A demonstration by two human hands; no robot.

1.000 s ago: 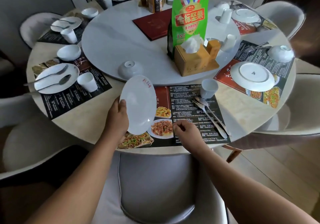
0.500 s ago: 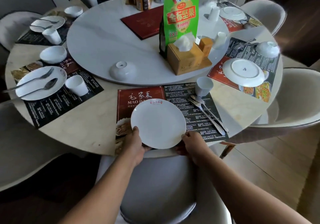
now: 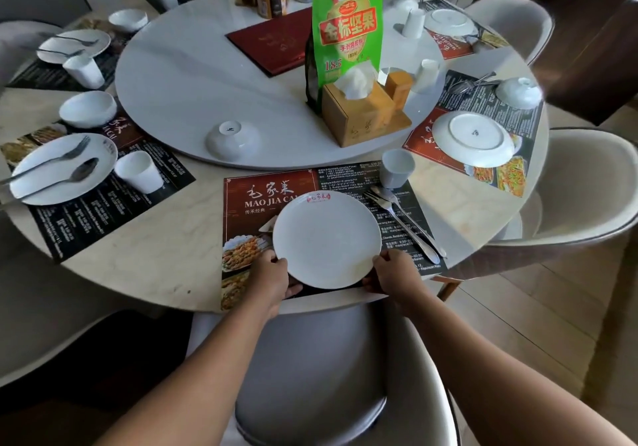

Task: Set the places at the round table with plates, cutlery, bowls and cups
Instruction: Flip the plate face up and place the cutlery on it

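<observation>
The round white ceramic plate (image 3: 326,238), a second ago tilted on edge in the left hand (image 3: 271,280) alone, is now level and face up over the red-and-black paper placemat (image 3: 269,193). The right hand (image 3: 393,273) has joined, and each grips its near rim.

Green snack bag (image 3: 347,31) (behind tissue box (image 3: 359,114))
</observation>
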